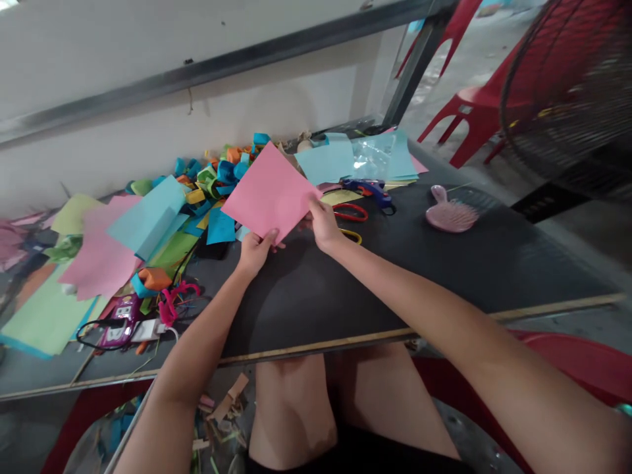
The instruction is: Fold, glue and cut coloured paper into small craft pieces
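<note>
A square sheet of pink paper [270, 191] is held up over the dark table, one corner pointing away from me. My left hand [257, 252] pinches its near corner, thumb on top. At the right corner, my right hand [322, 224] grips the sheet between thumb and fingers. Scissors with red and yellow handles [351, 212] lie just beyond my right hand, partly hidden by it. Behind the sheet sits a pile of folded paper pieces [210, 176] in blue, green and orange. A small blue paper square [220, 226] rests left of the pink sheet.
Loose coloured sheets [106, 247] cover the left side, near a purple power strip [121, 319]. Light blue sheets [326, 161] and a blue glue gun [371, 191] lie at the back. A pink hairbrush [450, 214] is on the right. A fan [573, 99] stands beyond the table's right edge.
</note>
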`<action>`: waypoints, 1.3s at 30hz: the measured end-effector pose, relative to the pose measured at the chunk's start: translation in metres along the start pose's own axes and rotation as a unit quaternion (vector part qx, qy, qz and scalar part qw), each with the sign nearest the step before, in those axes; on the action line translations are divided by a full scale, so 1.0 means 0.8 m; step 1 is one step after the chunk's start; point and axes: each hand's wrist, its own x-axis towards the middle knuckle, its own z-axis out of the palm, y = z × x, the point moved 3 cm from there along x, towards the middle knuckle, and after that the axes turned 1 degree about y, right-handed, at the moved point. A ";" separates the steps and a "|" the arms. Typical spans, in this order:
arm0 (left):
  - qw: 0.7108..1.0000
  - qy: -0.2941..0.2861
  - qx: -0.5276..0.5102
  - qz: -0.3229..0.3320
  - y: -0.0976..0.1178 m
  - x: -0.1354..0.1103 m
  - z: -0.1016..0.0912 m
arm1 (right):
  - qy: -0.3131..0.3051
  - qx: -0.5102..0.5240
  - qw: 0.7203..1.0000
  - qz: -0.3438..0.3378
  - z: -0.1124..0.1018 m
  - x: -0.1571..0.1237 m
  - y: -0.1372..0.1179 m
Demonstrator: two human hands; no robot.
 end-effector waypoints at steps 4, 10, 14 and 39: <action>1.000 0.009 -0.022 -0.003 0.003 0.003 -0.008 | -0.056 -0.141 0.982 -0.113 -0.017 0.003 -0.032; 0.990 -0.083 -0.089 -0.072 0.009 0.001 -0.008 | -0.116 -0.187 0.958 -0.183 -0.041 0.001 -0.060; 0.975 -0.111 -0.142 -0.128 0.015 -0.002 -0.014 | -0.163 -0.170 0.959 -0.159 -0.035 -0.008 -0.059; 0.997 0.031 -0.067 -0.019 0.009 0.003 -0.014 | -0.234 -0.272 0.928 -0.097 -0.061 0.006 -0.056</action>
